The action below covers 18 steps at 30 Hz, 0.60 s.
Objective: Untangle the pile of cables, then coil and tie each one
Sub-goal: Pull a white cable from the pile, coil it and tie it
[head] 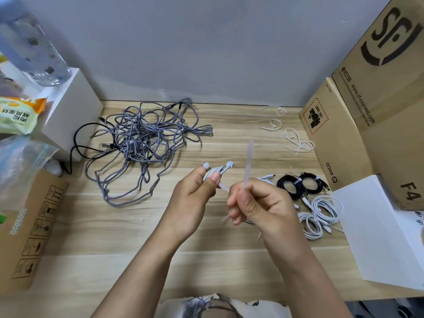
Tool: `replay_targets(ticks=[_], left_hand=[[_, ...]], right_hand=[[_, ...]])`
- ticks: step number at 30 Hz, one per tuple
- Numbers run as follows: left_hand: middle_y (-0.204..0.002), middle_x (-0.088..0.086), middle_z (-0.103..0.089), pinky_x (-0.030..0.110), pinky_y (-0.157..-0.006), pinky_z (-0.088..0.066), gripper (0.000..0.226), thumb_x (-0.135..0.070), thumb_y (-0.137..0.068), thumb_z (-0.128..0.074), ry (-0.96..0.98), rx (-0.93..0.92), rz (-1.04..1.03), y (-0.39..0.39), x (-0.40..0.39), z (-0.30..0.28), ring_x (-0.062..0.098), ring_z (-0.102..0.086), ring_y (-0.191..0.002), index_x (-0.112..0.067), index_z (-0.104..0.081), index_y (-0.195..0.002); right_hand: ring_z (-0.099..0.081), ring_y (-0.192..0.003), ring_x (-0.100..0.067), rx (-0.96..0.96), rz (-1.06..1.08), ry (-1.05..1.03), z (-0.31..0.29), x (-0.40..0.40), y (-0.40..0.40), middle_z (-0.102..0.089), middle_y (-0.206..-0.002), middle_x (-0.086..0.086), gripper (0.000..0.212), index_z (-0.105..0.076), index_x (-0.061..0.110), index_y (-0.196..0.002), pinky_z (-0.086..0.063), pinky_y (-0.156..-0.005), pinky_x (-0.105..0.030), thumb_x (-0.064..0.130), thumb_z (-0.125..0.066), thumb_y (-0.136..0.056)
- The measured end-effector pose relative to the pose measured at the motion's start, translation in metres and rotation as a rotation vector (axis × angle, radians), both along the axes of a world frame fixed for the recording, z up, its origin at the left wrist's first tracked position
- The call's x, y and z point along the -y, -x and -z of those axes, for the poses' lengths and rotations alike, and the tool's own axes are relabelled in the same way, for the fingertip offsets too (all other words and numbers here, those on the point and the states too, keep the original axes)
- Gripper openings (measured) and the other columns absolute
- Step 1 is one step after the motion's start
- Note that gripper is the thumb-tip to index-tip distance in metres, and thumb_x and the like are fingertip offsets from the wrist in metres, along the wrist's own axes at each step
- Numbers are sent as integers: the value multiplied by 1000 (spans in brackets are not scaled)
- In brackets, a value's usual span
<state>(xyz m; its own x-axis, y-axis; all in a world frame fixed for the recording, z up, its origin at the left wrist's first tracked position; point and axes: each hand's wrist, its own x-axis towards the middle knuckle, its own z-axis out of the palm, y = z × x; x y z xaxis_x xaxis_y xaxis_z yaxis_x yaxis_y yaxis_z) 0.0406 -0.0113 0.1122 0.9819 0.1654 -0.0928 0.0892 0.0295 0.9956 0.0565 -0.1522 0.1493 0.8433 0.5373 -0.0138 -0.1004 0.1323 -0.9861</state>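
Gripping a small white coiled cable (214, 174) w/ curled fingers and thumb, the left hand (195, 191) is hovering above the light wooden tabletop (114, 237), just right of the grey braided cable tangle (142, 143). The right hand (259, 203) is pinching a translucent white zip tie (247, 164), upright, beside the coil. Tied black and white coils (307, 198) are lying further right of the tangle.
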Motion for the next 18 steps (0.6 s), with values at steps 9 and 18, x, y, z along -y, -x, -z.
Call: replay_targets(ticks=[9,18], left_hand=[[-57,-16,-41,15,-54,-30,33,-30,-92,-48,-79,11,-62,0,3,-7,4,-34,-57,-34,-55,-59],[-60,-15,-36,17,-53,-27,30,-36,-88,-47,-148,9,-96,2,4,-12,6,-31,-60,-16,-38,-67]], right_hand=[[-27,-52,-9,100,110,147,-7,-5,6,-27,-51,-7,50,-38,7,-50,-26,-52,-15,44,-57,-78],[-19,-49,-8,34,234,229,0,-8,7,-21,-49,6,46,-25,13,-47,-20,-47,-20,41,-53,-72]])
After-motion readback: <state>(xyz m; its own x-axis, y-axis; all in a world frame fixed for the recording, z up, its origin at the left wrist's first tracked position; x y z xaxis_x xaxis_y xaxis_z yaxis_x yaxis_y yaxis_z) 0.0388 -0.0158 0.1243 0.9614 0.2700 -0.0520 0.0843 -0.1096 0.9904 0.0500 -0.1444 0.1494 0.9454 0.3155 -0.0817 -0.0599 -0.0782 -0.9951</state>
